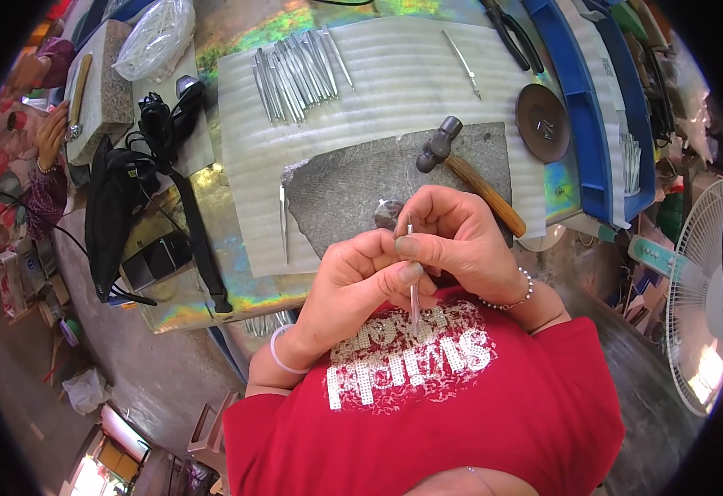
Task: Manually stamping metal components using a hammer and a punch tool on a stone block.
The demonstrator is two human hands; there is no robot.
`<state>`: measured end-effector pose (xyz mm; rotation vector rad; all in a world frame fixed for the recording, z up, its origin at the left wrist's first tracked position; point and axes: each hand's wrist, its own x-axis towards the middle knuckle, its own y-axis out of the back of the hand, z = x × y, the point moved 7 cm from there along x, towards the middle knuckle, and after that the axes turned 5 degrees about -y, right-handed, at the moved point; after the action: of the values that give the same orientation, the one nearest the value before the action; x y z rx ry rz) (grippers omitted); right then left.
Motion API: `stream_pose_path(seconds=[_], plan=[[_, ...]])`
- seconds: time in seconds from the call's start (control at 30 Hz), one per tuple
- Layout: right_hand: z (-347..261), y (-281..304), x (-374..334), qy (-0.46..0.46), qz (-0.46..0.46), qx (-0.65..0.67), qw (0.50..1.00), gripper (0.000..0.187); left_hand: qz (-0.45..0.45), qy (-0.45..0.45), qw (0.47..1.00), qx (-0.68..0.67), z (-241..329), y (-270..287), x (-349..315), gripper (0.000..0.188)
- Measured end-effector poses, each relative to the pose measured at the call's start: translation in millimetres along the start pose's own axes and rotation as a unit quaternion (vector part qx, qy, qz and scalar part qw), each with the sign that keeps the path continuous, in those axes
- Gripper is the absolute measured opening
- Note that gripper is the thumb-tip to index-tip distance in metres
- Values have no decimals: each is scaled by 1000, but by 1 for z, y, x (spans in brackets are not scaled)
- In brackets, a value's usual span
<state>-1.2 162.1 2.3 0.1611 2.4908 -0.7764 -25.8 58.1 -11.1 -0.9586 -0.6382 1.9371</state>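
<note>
Pinched between both hands is a slim silvery metal rod [415, 307] with a narrow tip, held upright in the picture close to my red shirt. My left hand [349, 277] grips it lower down with thumb and fingers, and my right hand [460, 240] pinches it near its top end. Beyond them lies a grey stone slab [336, 186]; a small roundish dark piece [388, 212] on it is partly covered by my fingers. A hammer [469, 174] with a wooden handle rests across the slab's right side. Left of the slab lies another thin rod [283, 223].
Several metal rods [299, 76] lie bunched on white foam sheet [394, 91]. A single rod [462, 64], pliers [514, 37], a brown round dish [542, 124] and a blue tray [580, 107] are farther right. A black bag [117, 215], a fan [704, 289] and another person's hand [50, 136] flank the table.
</note>
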Motion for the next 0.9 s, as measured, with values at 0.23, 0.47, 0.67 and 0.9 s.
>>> stream_pose_path(seconds=[0.23,0.47,0.67,0.9], plan=[[-1,-2,1,6,-3,-1,1000,12,11,-8,1000,0,1,0,-2,17],[-6,-4,1,18,-11,10,1000,10,14,-38,998,38,8,0,-2,17],[-17,9,-4,96,43,-27,994,9,74,-90,993,29,20,15,-9,20],[-10,-13,-9,117,-26,-86,989,20,76,-189,971,-122,45,39,-11,24]])
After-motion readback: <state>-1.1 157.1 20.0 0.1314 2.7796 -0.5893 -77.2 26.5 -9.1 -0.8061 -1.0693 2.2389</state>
